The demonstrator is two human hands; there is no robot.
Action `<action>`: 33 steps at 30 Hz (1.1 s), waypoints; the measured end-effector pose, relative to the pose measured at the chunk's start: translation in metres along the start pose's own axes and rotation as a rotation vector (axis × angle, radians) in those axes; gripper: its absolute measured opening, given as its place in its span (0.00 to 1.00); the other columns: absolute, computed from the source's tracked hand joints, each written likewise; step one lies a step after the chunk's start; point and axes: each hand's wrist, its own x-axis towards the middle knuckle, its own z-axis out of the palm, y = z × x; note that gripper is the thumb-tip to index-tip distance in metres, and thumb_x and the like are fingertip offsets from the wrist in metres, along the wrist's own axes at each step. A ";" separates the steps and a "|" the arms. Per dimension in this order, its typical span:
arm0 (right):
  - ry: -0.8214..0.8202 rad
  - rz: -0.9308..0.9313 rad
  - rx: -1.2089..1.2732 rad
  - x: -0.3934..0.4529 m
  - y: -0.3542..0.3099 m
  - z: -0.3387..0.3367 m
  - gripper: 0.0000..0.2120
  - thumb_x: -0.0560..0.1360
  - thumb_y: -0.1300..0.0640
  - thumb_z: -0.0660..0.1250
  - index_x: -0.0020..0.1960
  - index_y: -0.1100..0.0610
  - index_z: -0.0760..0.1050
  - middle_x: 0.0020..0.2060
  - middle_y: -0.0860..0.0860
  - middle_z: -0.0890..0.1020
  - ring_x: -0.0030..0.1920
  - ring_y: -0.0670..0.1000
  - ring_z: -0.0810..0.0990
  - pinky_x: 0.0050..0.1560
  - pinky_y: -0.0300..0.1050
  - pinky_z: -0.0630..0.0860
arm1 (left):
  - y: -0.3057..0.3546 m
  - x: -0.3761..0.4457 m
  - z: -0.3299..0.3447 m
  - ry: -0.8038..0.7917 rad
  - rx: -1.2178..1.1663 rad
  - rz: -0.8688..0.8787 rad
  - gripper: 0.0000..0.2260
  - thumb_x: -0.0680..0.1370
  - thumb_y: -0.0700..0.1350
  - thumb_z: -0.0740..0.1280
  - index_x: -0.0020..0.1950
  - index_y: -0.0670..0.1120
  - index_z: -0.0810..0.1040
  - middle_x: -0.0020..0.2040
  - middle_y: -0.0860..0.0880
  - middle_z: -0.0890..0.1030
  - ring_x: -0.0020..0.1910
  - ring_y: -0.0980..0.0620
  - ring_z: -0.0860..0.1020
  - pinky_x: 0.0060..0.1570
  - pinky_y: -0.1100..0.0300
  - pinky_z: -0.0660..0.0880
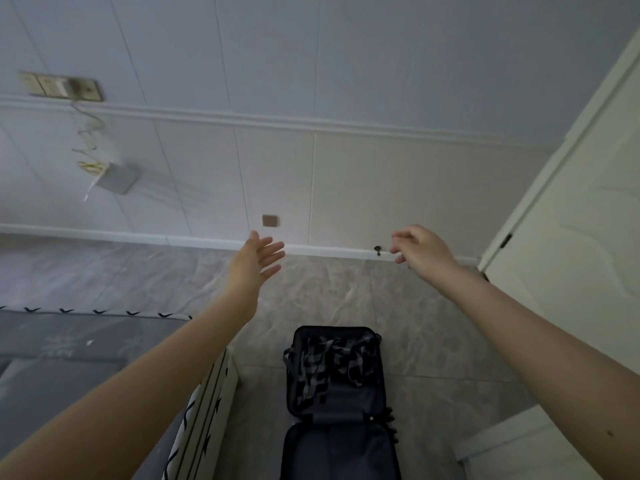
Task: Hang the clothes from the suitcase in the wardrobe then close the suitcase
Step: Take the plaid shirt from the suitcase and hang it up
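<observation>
While the suitcase (336, 393) lay open on the floor (311, 296) below me, its long axis running straight away toward the wall (381, 188), a checked garment (329, 362) filled its far half. My left hand (256, 259) was spread and my right hand (420, 249) loosely curled, both holding nothing, raised out ahead, I judge for reaching toward the wardrobe (571, 237) on my right.

bed (69, 358) left, wardrobe (588, 237) right — floor (329, 292) between

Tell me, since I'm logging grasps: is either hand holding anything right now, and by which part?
Nothing is held. The left hand is open with fingers spread; the right hand hangs loosely curled and empty. The checked garment lies untouched in the suitcase.
</observation>
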 end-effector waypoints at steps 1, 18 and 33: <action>-0.008 0.002 -0.020 0.010 0.013 0.007 0.06 0.76 0.58 0.60 0.49 0.54 0.75 0.44 0.51 0.80 0.42 0.52 0.78 0.41 0.42 0.71 | -0.009 0.008 0.002 0.006 0.003 -0.011 0.19 0.82 0.54 0.53 0.60 0.41 0.74 0.52 0.47 0.82 0.52 0.51 0.80 0.47 0.59 0.76; -0.274 0.168 -0.298 0.144 0.308 0.223 0.18 0.78 0.51 0.59 0.66 0.55 0.68 0.61 0.50 0.75 0.53 0.46 0.73 0.49 0.39 0.67 | -0.295 0.214 -0.041 0.051 0.304 -0.233 0.16 0.81 0.52 0.55 0.58 0.44 0.76 0.53 0.48 0.79 0.53 0.49 0.77 0.53 0.52 0.72; -0.634 0.194 -0.473 0.148 0.645 0.497 0.26 0.79 0.48 0.57 0.75 0.53 0.56 0.72 0.50 0.63 0.68 0.51 0.67 0.64 0.44 0.68 | -0.698 0.296 -0.143 0.041 0.368 -0.426 0.11 0.81 0.51 0.56 0.45 0.54 0.76 0.44 0.56 0.79 0.45 0.57 0.77 0.40 0.61 0.72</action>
